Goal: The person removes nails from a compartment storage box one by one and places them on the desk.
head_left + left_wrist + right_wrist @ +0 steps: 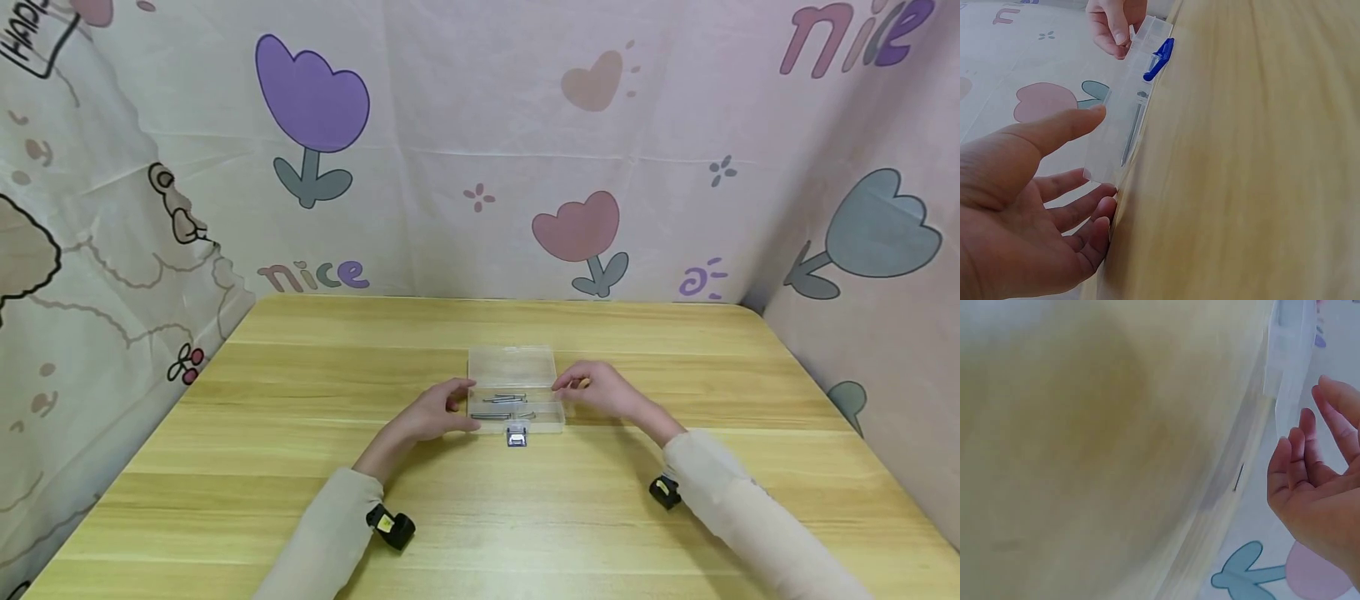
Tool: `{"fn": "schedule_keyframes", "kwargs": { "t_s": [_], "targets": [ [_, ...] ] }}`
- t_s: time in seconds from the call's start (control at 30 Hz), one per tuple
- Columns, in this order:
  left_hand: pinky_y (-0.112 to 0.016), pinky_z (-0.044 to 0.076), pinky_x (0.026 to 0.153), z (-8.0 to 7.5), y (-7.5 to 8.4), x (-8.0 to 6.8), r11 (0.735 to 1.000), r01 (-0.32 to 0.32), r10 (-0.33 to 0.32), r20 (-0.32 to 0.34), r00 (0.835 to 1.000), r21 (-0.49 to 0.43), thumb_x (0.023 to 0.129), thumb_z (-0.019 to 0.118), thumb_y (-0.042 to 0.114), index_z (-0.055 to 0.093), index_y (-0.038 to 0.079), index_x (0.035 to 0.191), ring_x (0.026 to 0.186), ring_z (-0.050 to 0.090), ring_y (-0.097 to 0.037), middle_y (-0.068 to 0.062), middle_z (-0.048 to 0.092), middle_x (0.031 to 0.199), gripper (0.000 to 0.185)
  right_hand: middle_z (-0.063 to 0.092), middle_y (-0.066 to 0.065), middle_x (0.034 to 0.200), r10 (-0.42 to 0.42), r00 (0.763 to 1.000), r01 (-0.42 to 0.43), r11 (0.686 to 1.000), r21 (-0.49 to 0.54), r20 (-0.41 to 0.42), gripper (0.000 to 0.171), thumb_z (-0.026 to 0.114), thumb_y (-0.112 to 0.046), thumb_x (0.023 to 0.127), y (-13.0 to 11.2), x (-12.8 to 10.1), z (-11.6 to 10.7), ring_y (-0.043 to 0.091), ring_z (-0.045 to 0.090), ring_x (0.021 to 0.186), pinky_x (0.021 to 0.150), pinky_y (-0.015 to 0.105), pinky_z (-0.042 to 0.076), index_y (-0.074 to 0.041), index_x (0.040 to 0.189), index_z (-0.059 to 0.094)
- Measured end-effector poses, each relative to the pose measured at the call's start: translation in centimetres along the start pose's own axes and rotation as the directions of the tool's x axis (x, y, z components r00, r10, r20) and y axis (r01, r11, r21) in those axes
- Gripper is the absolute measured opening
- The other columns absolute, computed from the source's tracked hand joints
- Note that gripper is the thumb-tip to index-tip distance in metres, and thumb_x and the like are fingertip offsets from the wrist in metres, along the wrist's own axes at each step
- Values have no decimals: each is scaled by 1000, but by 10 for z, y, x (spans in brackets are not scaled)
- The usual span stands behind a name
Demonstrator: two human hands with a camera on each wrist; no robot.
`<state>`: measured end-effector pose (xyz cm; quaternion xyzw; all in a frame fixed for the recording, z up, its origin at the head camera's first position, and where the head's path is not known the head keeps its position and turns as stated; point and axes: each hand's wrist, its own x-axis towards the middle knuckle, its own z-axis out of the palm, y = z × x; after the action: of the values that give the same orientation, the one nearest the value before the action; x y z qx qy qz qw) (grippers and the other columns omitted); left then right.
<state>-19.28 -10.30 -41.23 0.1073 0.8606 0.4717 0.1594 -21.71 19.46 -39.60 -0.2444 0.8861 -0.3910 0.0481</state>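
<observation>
A clear plastic box point(555, 419) stands on the table with its lid point(512, 367) tipped back and a blue latch point(516, 435) hanging at the front. Several thin metal nails point(506, 399) lie in its compartments; a long one point(1132, 134) shows through the front wall. My left hand point(431, 410) holds the box's left end, thumb at the front corner and fingers farther back. Beside the right end is my right hand point(600, 388), thumb and index fingertips close together, the other fingers loosely bent. I see nothing held in it.
A thin dark piece like a nail point(1239, 477) lies on the table near the right hand in the right wrist view. The wooden table point(300, 358) ends at a printed cloth backdrop point(427, 108). Wrist cameras point(392, 528) sit on both sleeves.
</observation>
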Motion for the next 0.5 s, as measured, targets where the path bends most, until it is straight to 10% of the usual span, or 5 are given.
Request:
{"fn": "schedule_keyframes", "kwargs": {
  "t_s": [0.5],
  "targets": [
    [-43, 43, 87, 1, 2, -2, 1000, 4, -4, -8, 1000, 15, 79, 79, 14, 48, 6, 141, 106, 49, -28, -13, 52, 136, 69, 62, 3, 89, -112, 992, 114, 993, -32, 57, 7, 77, -5, 79, -12, -2, 18, 19, 55, 84, 73, 32, 46, -3, 86, 76]
  ]
}}
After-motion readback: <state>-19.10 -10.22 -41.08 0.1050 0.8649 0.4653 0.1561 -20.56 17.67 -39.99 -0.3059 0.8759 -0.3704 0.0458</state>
